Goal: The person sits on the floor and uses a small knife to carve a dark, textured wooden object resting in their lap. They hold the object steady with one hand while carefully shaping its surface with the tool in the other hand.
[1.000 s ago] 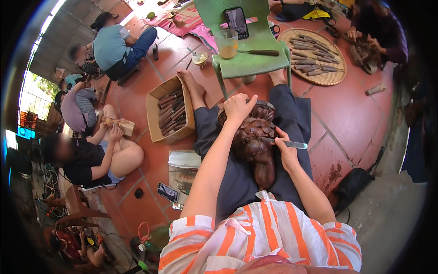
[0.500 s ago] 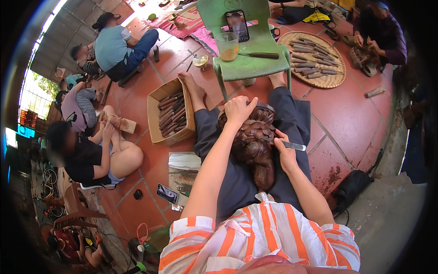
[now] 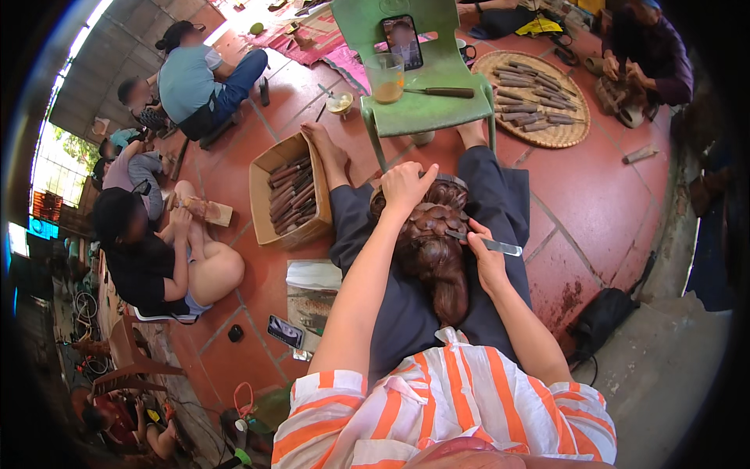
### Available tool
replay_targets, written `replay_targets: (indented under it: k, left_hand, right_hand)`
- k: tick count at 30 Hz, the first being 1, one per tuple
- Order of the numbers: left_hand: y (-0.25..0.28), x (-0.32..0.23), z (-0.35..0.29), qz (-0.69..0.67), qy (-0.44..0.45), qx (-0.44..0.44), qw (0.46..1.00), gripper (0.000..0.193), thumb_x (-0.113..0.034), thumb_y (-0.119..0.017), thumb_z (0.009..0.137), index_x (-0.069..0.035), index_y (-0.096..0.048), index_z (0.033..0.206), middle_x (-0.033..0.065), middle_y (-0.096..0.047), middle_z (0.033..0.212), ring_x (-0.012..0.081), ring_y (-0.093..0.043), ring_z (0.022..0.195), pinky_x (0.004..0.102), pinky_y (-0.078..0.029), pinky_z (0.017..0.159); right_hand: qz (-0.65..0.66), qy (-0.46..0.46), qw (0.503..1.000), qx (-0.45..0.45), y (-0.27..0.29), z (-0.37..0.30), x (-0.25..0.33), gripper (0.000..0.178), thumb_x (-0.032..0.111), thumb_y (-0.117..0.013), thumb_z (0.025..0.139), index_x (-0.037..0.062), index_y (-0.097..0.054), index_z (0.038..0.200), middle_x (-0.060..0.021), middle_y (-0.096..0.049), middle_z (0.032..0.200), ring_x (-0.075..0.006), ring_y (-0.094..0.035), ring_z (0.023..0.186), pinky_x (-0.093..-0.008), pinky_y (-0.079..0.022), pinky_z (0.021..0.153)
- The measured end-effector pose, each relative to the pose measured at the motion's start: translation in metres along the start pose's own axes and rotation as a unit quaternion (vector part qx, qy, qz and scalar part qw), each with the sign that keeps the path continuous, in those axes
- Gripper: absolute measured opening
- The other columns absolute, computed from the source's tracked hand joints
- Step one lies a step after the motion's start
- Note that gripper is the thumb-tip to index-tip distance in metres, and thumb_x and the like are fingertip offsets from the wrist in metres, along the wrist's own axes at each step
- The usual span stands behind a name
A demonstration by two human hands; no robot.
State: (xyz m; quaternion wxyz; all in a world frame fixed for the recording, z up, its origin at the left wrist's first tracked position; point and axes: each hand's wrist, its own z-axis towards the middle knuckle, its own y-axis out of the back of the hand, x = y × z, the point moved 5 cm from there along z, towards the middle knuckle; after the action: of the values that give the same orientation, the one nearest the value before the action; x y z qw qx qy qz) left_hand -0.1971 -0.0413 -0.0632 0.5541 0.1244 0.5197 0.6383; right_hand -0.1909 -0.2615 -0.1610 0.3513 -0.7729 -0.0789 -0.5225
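Note:
A dark brown carved wooden figure [image 3: 432, 262] with rounded, scale-like bumps lies in my lap between my thighs. My left hand [image 3: 404, 190] is closed over its far end, fingers curled down and thumb pointing right. At the carving's right side, my right hand [image 3: 489, 264] grips a flat metal scraper blade [image 3: 500, 247]. The blade's inner end lies against the bumpy surface, and its bright end sticks out to the right. Part of the carving's far end is hidden under my left hand.
Ahead stands a green plastic chair [image 3: 418, 116] bearing a phone, a cup and a wooden-handled tool. A cardboard box [image 3: 263, 223] of wooden-handled tools sits to the left, a woven tray [image 3: 574, 134] of them far right. A person [image 3: 148, 250] sits at left; others work farther off.
The view has shifted slightly. My hands keep nearly the same hold on the carving and the blade. The seated person at left has moved their head up and rightward.

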Motion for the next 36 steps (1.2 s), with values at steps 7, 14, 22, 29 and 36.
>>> replay_targets:
  k: [7,14,22,29,36]
  left_hand:
    - [0.001,-0.002,-0.002,0.012,-0.002,0.001,1.0,0.044,-0.045,-0.061,0.078,-0.005,-0.065,0.06,0.0152,-0.06,0.06,0.0341,-0.061,0.058,0.0441,-0.047,0.054]
    - [-0.003,0.001,0.0,0.002,0.0,0.002,1.0,0.044,-0.045,-0.062,0.077,-0.005,-0.065,0.06,0.016,-0.06,0.06,0.0354,-0.06,0.058,0.0452,-0.046,0.053]
    - [-0.007,0.007,0.001,0.02,0.015,0.025,0.999,0.046,-0.051,-0.059,0.077,-0.008,-0.07,0.069,0.0194,-0.061,0.062,0.0388,-0.062,0.063,0.0464,-0.048,0.058]
    - [-0.008,0.006,0.001,0.024,0.016,0.029,0.999,0.046,-0.054,-0.059,0.077,-0.01,-0.072,0.073,0.0189,-0.063,0.063,0.0386,-0.063,0.065,0.0462,-0.049,0.061]
    - [-0.011,0.008,0.003,0.032,0.031,0.051,0.998,0.048,-0.056,-0.057,0.077,-0.011,-0.072,0.074,0.0184,-0.064,0.066,0.0387,-0.063,0.068,0.0467,-0.049,0.063]
  right_hand:
    - [-0.02,0.005,1.0,0.01,0.002,-0.003,0.005,0.024,0.019,-0.059,0.09,-0.0035,-0.065,0.082,-0.0126,-0.04,0.135,-0.0188,-0.043,0.119,-0.0319,-0.03,0.102]
    - [-0.063,0.027,0.997,0.025,0.007,0.0,0.004,0.025,0.019,-0.059,0.09,-0.0037,-0.066,0.083,-0.0116,-0.039,0.135,-0.0196,-0.042,0.12,-0.0314,-0.029,0.102]
    - [-0.085,0.036,0.995,0.029,0.001,-0.002,0.01,0.024,0.018,-0.059,0.089,-0.0041,-0.066,0.084,-0.0107,-0.038,0.137,-0.0183,-0.042,0.119,-0.0306,-0.03,0.101]
    - [-0.056,0.027,0.998,-0.012,-0.007,-0.004,0.01,0.021,0.016,-0.058,0.088,-0.0026,-0.067,0.082,-0.0136,-0.039,0.136,-0.0193,-0.041,0.121,-0.031,-0.03,0.102]
    - [-0.07,0.043,0.997,-0.01,-0.007,-0.005,0.014,0.023,0.018,-0.059,0.088,-0.002,-0.068,0.081,-0.0136,-0.04,0.135,-0.0194,-0.041,0.121,-0.0307,-0.031,0.1]
